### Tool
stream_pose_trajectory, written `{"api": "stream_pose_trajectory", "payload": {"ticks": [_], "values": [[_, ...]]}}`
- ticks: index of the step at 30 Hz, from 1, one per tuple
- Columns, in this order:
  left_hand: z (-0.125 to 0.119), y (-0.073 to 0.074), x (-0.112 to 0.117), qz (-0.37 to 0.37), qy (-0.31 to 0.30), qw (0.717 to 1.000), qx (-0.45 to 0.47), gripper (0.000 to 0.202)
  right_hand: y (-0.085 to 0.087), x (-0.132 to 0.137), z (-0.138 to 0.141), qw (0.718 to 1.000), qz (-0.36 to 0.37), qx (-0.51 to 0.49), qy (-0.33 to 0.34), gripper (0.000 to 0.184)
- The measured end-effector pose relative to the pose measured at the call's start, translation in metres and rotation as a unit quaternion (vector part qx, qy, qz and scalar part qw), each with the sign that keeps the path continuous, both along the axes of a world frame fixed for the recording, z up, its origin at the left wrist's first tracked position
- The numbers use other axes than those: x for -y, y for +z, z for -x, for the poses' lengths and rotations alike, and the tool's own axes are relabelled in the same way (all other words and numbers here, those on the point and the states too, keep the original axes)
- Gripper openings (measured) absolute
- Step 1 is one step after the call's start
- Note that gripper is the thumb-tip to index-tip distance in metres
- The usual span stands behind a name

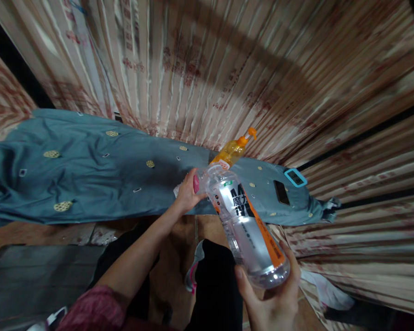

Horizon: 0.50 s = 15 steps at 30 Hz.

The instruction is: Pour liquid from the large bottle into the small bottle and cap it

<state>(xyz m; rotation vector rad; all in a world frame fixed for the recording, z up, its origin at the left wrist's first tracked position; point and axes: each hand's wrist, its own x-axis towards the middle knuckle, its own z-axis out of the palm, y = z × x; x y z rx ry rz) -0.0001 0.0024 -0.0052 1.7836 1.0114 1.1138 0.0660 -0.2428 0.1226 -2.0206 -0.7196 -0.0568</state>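
Note:
My right hand [274,287] is wrapped around the base of a large clear plastic bottle [250,225] with a silver and orange label. The bottle lies tilted in the air, its base toward me and its neck pointing away to the left. My left hand [189,193] is closed on a small clear plastic container with a pink part [196,182], right beside the bottle's neck. Its exact kind is hard to make out. Just beyond the neck is an orange pump bottle [232,151], partly hidden by the clear bottle.
A long surface covered by a blue-grey cloth [89,174] with yellow prints runs across the view. On its right part lie a dark phone [281,192] and a blue-framed digital device [296,177]. Patterned curtains [200,69] hang behind and at the right. A grey panel [37,280] is low on the left.

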Motion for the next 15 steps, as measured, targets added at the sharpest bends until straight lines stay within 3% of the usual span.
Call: {"api": "stream_pose_trajectory", "payload": {"ticks": [5, 15], "values": [[0.0, 0.0015, 0.0006, 0.002, -0.005, 1.0, 0.009, 0.089, -0.0007, 0.0008, 0.0003, 0.999, -0.01, -0.039, 0.008, 0.116], [-0.0007, -0.0004, -0.0009, 0.0, -0.005, 1.0, 0.006, 0.089, -0.0009, 0.0008, -0.0007, 1.0, -0.013, -0.015, 0.017, 0.111]]}}
